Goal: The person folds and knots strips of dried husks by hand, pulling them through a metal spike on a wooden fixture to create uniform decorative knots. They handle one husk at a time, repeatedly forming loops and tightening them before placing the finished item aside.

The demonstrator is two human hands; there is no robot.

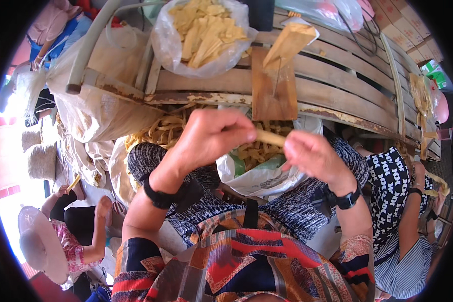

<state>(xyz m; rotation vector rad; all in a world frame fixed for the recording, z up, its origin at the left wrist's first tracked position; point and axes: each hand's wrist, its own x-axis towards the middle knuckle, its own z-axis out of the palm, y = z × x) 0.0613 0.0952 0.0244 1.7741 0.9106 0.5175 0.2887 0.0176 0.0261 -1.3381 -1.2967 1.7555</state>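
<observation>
My left hand (211, 133) and my right hand (314, 156) are both closed on the ends of a short tan-yellow strip (270, 137), stretched between them. It looks folded or rolled along its length; I cannot tell its exact kind. Just below the hands, an open white sack (246, 186) between my knees holds loose yellowish strips (259, 153). Beyond them, a wooden board (260, 103) with a slanting wood block (289, 43) on it juts over the near edge of the slatted bench (332, 93).
A clear plastic bag (158, 45) of flat yellow pieces (206, 30) stands on the bench's left part. More long strips (158, 128) lie under the bench. One person in a pale hat (40, 246) sits at left, another in striped clothing (405, 261) at right. Cartons (405, 22) are stacked far right.
</observation>
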